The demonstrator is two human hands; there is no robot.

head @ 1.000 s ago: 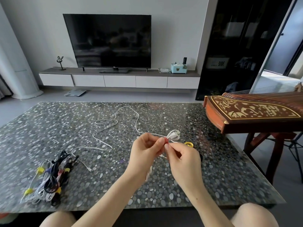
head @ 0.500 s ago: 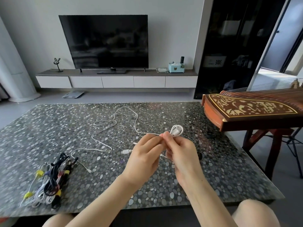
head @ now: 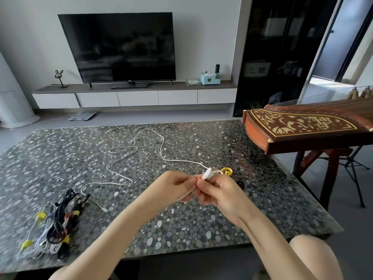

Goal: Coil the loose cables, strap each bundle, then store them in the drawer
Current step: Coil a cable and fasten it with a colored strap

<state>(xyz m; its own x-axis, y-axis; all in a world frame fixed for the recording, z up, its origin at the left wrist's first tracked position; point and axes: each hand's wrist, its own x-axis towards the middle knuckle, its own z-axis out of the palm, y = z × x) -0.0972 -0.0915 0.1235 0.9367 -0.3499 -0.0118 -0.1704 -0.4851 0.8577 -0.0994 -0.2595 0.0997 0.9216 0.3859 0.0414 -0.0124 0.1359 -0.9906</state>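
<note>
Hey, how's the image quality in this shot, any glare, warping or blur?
Head view: wide-angle warping tilts the TV and bows the table; pale sheen washes its far end, dim reflections on the TV; the left hand, right hand and white cable they pinch look sharp.

Left hand (head: 173, 184) and right hand (head: 219, 194) meet midair (both pinching).

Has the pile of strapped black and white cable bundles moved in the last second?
No. The pile of bundles sits unchanged near the pebble-patterned table's near-left edge.
</note>
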